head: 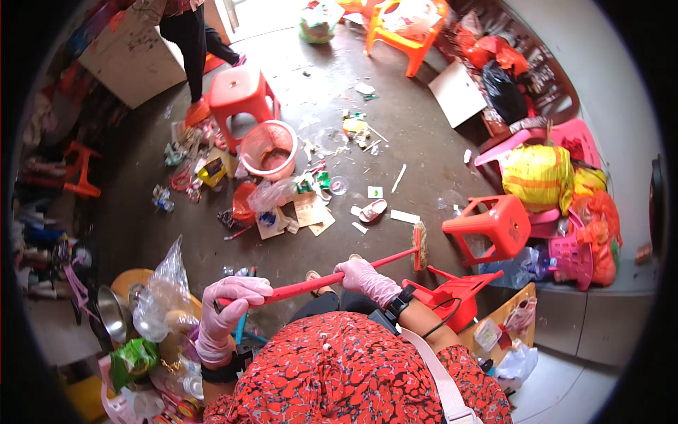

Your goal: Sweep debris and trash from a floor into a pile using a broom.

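Observation:
Both my hands wear pink gloves and hold a red-handled broom [307, 286] slantwise before my body. My left hand [228, 307] wraps the handle's upper end, at the left. Further along the shaft, my right hand [365, 278] grips it near the middle. The bristle head [420, 246] rests on the dark floor to the right. Just beyond it lie a white strip [405, 216] and a small pale shoe [373, 210]. Flattened cardboard [310, 209], plastic wrap and other litter are heaped further left, by a pink basket [269, 150].
A red stool [487, 229] and a small red chair [450, 302] stand right of the broom. Another red stool [238, 95] is beyond the basket. Bags fill a pink chair [511, 146] at the right. A person [185, 47] in dark trousers is at the upper left. Cluttered surfaces flank me.

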`<state>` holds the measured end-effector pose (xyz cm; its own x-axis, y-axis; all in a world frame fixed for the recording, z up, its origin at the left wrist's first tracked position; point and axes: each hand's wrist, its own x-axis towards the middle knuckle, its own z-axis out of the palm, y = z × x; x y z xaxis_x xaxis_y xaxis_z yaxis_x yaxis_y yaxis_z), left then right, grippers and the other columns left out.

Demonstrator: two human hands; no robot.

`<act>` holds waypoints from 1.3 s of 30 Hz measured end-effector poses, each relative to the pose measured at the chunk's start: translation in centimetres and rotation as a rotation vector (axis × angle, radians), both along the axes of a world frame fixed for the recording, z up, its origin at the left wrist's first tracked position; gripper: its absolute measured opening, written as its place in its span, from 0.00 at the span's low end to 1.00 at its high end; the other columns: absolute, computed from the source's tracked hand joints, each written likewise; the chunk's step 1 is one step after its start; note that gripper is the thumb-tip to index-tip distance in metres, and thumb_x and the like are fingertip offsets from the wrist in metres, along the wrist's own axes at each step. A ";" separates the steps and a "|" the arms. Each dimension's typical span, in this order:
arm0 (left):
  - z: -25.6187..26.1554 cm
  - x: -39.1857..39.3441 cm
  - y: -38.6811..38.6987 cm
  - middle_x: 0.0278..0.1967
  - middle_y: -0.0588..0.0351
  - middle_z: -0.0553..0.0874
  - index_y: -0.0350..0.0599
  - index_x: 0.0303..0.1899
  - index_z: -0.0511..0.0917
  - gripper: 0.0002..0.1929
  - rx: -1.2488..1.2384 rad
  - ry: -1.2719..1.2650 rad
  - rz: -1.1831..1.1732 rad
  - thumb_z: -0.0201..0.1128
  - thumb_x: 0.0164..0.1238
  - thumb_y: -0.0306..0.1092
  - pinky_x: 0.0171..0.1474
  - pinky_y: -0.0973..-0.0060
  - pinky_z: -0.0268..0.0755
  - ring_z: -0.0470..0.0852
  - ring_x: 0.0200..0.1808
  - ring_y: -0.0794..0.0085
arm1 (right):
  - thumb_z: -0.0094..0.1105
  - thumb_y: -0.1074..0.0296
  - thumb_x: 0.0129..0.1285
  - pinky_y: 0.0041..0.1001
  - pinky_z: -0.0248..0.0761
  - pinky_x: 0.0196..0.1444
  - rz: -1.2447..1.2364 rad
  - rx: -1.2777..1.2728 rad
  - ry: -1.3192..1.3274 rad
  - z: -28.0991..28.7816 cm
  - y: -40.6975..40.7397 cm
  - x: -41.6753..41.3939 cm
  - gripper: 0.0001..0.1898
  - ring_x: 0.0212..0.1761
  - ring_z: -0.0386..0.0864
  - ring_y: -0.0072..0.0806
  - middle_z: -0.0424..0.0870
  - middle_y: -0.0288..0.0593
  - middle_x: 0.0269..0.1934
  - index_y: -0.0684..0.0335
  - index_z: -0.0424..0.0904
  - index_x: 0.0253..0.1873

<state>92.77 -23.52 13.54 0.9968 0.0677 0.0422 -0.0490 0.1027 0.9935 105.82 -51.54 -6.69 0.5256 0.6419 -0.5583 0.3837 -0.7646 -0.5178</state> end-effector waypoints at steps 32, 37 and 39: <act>2.5 35.0 -17.7 0.42 0.54 0.80 0.34 0.43 0.81 0.09 0.937 -0.514 0.481 0.58 0.81 0.31 0.41 0.73 0.80 0.81 0.38 0.72 | 0.63 0.58 0.60 0.55 0.52 0.78 -0.812 -0.400 -0.620 -5.5 -40.8 0.1 0.19 0.71 0.67 0.49 0.74 0.48 0.63 0.56 0.79 0.56; 1.8 39.5 -19.4 0.43 0.60 0.79 0.35 0.47 0.83 0.08 0.811 -0.445 0.398 0.61 0.81 0.31 0.38 0.78 0.76 0.80 0.38 0.78 | 0.64 0.58 0.63 0.56 0.46 0.81 -0.824 -0.337 -0.424 -6.5 -41.1 -0.6 0.14 0.67 0.72 0.44 0.83 0.41 0.54 0.53 0.84 0.51; 1.4 41.0 -19.8 0.43 0.60 0.79 0.35 0.48 0.83 0.09 0.873 -0.564 0.435 0.61 0.81 0.33 0.38 0.78 0.75 0.80 0.38 0.77 | 0.63 0.57 0.64 0.57 0.44 0.82 -0.800 -0.323 -0.434 -6.9 -41.4 -1.0 0.12 0.64 0.76 0.41 0.86 0.39 0.48 0.52 0.86 0.49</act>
